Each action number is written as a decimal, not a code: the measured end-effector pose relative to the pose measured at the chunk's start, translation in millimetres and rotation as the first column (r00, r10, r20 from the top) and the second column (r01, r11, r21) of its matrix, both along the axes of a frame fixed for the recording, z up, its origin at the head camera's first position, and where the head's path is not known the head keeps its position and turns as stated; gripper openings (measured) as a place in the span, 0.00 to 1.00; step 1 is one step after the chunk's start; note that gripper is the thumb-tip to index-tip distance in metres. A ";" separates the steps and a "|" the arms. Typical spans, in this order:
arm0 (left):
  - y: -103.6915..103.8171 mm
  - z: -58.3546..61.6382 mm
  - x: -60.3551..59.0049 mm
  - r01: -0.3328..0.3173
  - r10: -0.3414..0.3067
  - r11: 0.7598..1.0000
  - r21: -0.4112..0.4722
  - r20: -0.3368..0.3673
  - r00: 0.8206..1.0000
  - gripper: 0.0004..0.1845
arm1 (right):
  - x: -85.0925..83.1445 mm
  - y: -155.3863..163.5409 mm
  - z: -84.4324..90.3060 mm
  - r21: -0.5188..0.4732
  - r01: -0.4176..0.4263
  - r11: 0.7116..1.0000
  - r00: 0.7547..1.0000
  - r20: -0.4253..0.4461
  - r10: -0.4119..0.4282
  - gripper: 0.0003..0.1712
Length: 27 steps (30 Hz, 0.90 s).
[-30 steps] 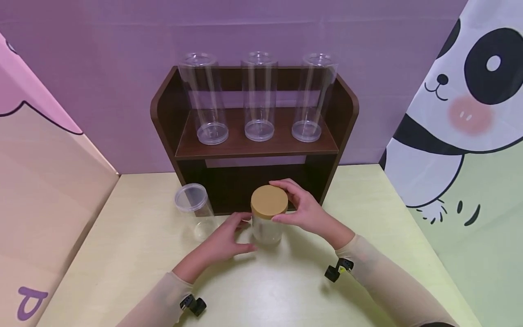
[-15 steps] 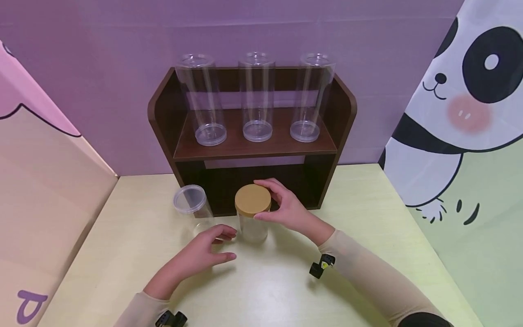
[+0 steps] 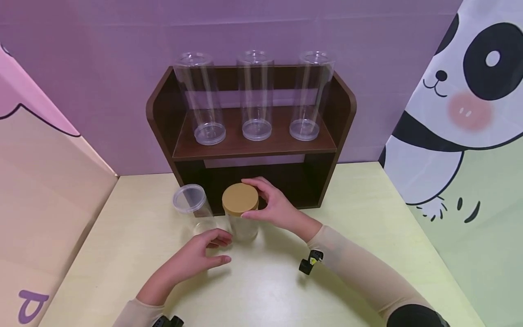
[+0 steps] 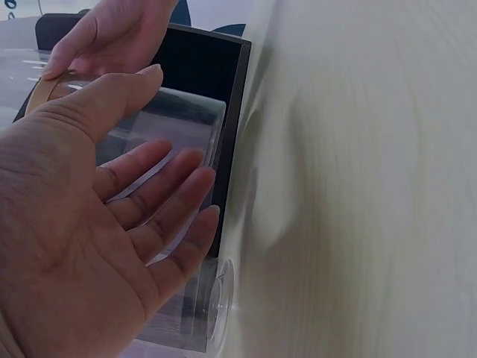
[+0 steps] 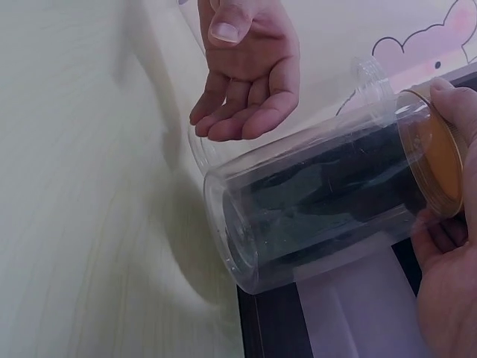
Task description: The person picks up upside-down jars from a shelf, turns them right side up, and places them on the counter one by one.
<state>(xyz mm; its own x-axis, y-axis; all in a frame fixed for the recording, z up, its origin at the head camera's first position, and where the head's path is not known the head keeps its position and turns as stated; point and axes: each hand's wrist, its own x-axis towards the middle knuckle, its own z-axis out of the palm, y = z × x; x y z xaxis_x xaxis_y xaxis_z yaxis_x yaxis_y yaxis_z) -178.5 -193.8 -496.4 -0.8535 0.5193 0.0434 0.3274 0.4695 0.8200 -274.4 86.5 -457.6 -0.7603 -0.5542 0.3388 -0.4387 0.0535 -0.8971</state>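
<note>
A clear jar (image 3: 244, 229) with a tan lid (image 3: 240, 200) stands on the pale table (image 3: 286, 290) in front of the dark wooden shelf (image 3: 345, 113). My right hand (image 3: 263, 203) grips the lid's rim from the right, fingers curled round it; the right wrist view shows the same lid (image 5: 436, 156) and jar (image 5: 320, 201). My left hand (image 3: 212, 252) hovers open just left of the jar's foot, apart from it, with relaxed fingers (image 4: 164, 201). A lidless clear jar (image 3: 189, 202) stands right beside the lidded one, on its left.
Three tall clear jars (image 3: 256, 95) stand in a row on the shelf's upper board. The shelf's lower bay (image 3: 286, 181) is dark, behind the hands. Printed panels wall the table: pink at left (image 3: 41, 181), a panda at right (image 3: 470, 113).
My right hand has slid the lidded jar leftward, close to the lidless jar. My left hand has let go of the jar's body and drawn back toward me.
</note>
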 end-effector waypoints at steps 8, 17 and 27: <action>-0.3 2.2 0.5 0.008 -0.007 1.000 -0.008 0.027 1.000 0.26 | 0.0 -11.5 3.6 0.002 -0.006 1.000 1.000 -0.012 0.006 0.49; -1.2 2.8 2.6 0.012 -0.011 1.000 -0.019 0.033 0.999 0.24 | -2.7 -19.4 -1.6 0.017 0.013 1.000 0.999 -0.030 -0.013 0.49; -2.8 -1.7 2.9 0.019 -0.019 1.000 -0.015 0.031 0.999 0.25 | -1.5 -32.1 -16.9 0.014 0.025 1.000 0.999 -0.032 -0.025 0.49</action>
